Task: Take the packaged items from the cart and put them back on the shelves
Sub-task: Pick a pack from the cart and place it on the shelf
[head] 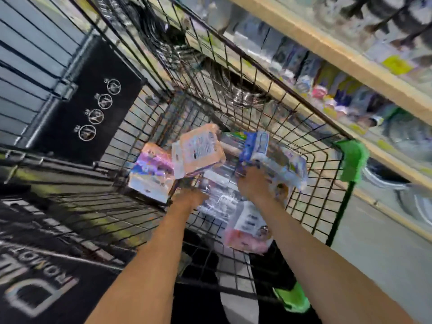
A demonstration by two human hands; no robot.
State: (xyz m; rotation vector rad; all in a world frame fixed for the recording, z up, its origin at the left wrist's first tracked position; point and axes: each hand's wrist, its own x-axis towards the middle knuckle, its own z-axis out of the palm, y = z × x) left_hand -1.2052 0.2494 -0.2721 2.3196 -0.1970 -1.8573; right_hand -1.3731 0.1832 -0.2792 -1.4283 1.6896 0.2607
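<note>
Both my arms reach down into a black wire cart. My left hand grips the lower edge of an orange-and-white packet that stands tilted above the pile. My right hand closes on a blue-and-white packet at the cart's right side. A purple-and-white packet lies to the left, a clear glossy packet between my hands, and a pink-and-white packet nearer me. The picture is blurred by motion.
Wooden store shelves filled with packaged goods run along the right, close to the cart. Green plastic corner pieces cap the cart's right edge. A black panel with round white symbols stands at the left. A black floor mat carries white lettering.
</note>
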